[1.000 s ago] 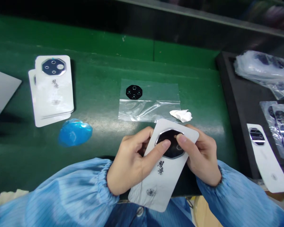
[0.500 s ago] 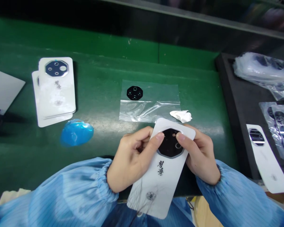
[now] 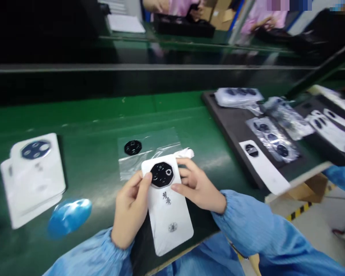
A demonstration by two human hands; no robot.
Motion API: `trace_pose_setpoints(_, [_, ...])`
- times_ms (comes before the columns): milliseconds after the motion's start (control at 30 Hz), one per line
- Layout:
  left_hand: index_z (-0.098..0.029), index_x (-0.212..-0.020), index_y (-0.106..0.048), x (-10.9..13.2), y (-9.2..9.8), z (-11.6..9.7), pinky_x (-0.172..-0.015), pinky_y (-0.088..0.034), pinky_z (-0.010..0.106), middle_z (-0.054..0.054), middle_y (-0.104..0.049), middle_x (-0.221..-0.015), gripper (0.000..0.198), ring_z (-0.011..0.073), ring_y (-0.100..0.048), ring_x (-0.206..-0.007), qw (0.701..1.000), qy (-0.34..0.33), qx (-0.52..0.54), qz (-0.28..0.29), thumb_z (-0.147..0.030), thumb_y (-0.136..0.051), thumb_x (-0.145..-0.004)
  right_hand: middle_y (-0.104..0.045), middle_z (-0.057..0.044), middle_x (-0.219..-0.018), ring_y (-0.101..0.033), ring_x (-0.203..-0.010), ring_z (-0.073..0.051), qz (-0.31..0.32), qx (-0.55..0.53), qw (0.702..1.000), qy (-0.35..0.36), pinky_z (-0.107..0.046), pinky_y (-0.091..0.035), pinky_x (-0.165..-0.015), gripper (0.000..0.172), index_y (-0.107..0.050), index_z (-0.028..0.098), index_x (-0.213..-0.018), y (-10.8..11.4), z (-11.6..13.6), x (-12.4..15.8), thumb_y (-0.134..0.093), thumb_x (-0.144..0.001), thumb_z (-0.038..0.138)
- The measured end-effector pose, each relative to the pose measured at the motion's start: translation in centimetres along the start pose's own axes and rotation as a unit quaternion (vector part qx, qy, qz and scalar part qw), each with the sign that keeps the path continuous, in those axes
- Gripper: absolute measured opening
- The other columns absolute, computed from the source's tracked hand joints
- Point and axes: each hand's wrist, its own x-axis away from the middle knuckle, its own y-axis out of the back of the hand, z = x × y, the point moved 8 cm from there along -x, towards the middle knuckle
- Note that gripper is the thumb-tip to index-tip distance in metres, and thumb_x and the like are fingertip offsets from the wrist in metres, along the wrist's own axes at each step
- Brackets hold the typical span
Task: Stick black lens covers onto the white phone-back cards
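A white phone back panel (image 3: pixel 172 214) with a black octagonal camera plate (image 3: pixel 161 174) is held upright-tilted at the table's front edge. My left hand (image 3: pixel 132 209) grips its left side, thumb beside the plate. On the right side, my right hand (image 3: pixel 197 186) pinches the panel, thumb just below the plate's corner. Behind the panel lies a clear plastic sheet (image 3: pixel 149 155) bearing a loose black octagonal plate (image 3: pixel 132 147). A crumpled white scrap (image 3: pixel 187 153) touches the sheet's right end.
Stacked white panels (image 3: pixel 50 168) and a shiny blue film (image 3: pixel 70 216) lie left on the green table (image 3: pixel 94 134). At right, a dark tray (image 3: pixel 225 122) holds bagged plates (image 3: pixel 273 138) and a white panel (image 3: pixel 264 168). People in pink work beyond; a blue sleeve (image 3: pixel 342 178) shows far right.
The view has swung up and right. My right thumb has moved off the camera plate to below it, and my left thumb sits at its left edge. More rings show on the plate.
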Motion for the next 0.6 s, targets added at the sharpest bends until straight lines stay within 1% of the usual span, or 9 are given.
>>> trace_pose_setpoints(67, [-0.018, -0.088, -0.064, 0.3, -0.8, 0.4, -0.054, -0.047, 0.022, -0.001, -0.064, -0.069, 0.024, 0.0141, -0.057, -0.058, 0.999, 0.012, 0.008, 0.046, -0.042, -0.061, -0.086, -0.066, -0.004, -0.101, -0.066, -0.077, -0.013, -0.038, 0.015, 0.999, 0.012, -0.026, -0.052, -0.07, 0.044, -0.048, 0.022, -0.117, 1.1, 0.3, 0.6, -0.069, -0.083, 0.038])
trace_pose_setpoints(133, [-0.018, -0.093, -0.065, 0.7, -1.6, 0.5, -0.057, -0.051, 0.023, -0.001, -0.066, -0.067, 0.026, 0.0149, -0.06, -0.056, 0.996, 0.019, 0.005, 0.084, -0.042, -0.064, -0.084, -0.067, -0.004, -0.097, -0.066, -0.078, -0.013, -0.069, 0.025, 0.997, 0.026, -0.025, -0.051, -0.069, 0.04, -0.054, 0.018, -0.111, 2.2, 0.9, 1.6, -0.07, -0.082, 0.041])
trace_pose_setpoints(200, [-0.017, -0.087, -0.066, 1.3, -2.4, 0.3, -0.059, -0.053, 0.024, -0.001, -0.065, -0.061, 0.025, 0.015, -0.061, -0.053, 0.994, 0.014, -0.005, 0.108, -0.041, -0.066, -0.082, -0.067, -0.004, -0.094, -0.066, -0.079, -0.014, -0.091, 0.03, 0.995, 0.029, -0.025, -0.051, -0.069, 0.038, -0.057, 0.017, -0.106, 2.8, 1.2, 2.7, -0.071, -0.081, 0.042])
trace_pose_setpoints(300, [-0.017, -0.074, -0.063, 2.3, -3.6, -0.2, -0.055, -0.052, 0.024, -0.001, -0.064, -0.056, 0.023, 0.0148, -0.06, -0.051, 0.989, 0.005, -0.004, 0.145, -0.039, -0.068, -0.08, -0.069, -0.004, -0.089, -0.068, -0.077, -0.015, -0.104, 0.032, 0.994, 0.015, -0.026, -0.052, -0.067, 0.04, -0.056, 0.017, -0.105, 2.7, 0.6, 4.2, -0.072, -0.079, 0.043])
trace_pose_setpoints(367, [-0.017, -0.075, -0.062, 2.8, -4.3, -0.3, -0.051, -0.049, 0.024, -0.002, -0.062, -0.054, 0.021, 0.0142, -0.059, -0.05, 0.986, 0.003, 0.012, 0.168, -0.036, -0.068, -0.081, -0.071, -0.003, -0.085, -0.068, -0.069, -0.015, -0.113, 0.037, 0.993, 0.006, -0.026, -0.053, -0.061, 0.045, -0.053, 0.018, -0.108, 2.4, -0.2, 4.8, -0.072, -0.078, 0.044])
trace_pose_setpoints(433, [-0.016, -0.079, -0.063, 3.1, -4.9, -0.3, -0.052, -0.049, 0.024, -0.002, -0.062, -0.055, 0.02, 0.014, -0.059, -0.05, 0.98, 0.003, 0.029, 0.196, -0.035, -0.066, -0.083, -0.072, -0.004, -0.081, -0.067, -0.061, -0.014, -0.128, 0.051, 0.99, 0.006, -0.024, -0.051, -0.053, 0.047, -0.051, 0.018, -0.111, 2.3, -0.3, 5.4, -0.071, -0.079, 0.046])
trace_pose_setpoints(500, [-0.015, -0.084, -0.064, 3.4, -5.4, -0.3, -0.056, -0.053, 0.026, 0.001, -0.066, -0.06, 0.022, 0.0151, -0.062, -0.054, 0.974, 0.002, 0.042, 0.224, -0.037, -0.061, -0.087, -0.073, -0.005, -0.08, -0.066, -0.058, -0.014, -0.156, 0.08, 0.984, 0.018, -0.024, -0.051, -0.05, 0.047, -0.053, 0.016, -0.112, 3.4, 0.8, 6.2, -0.071, -0.079, 0.044])
trace_pose_setpoints(533, [-0.015, -0.089, -0.064, 3.5, -5.7, -0.3, -0.059, -0.055, 0.028, 0.003, -0.068, -0.066, 0.025, 0.0163, -0.065, -0.057, 0.97, 0.0, 0.045, 0.239, -0.039, -0.059, -0.088, -0.074, -0.006, -0.081, -0.066, -0.058, -0.015, -0.178, 0.1, 0.978, 0.03, -0.024, -0.051, -0.05, 0.047, -0.055, 0.015, -0.112, 4.4, 2.0, 6.9, -0.072, -0.078, 0.042])
trace_pose_setpoints(600, [-0.015, -0.102, -0.063, 3.7, -5.9, -0.5, -0.064, -0.056, 0.03, 0.006, -0.071, -0.075, 0.031, 0.0182, -0.068, -0.065, 0.965, -0.009, 0.039, 0.258, -0.042, -0.054, -0.092, -0.075, -0.005, -0.082, -0.067, -0.06, -0.014, -0.251, 0.148, 0.954, 0.068, -0.023, -0.052, -0.052, 0.05, -0.058, 0.017, -0.115, 7.8, 5.5, 9.1, -0.077, -0.074, 0.036])
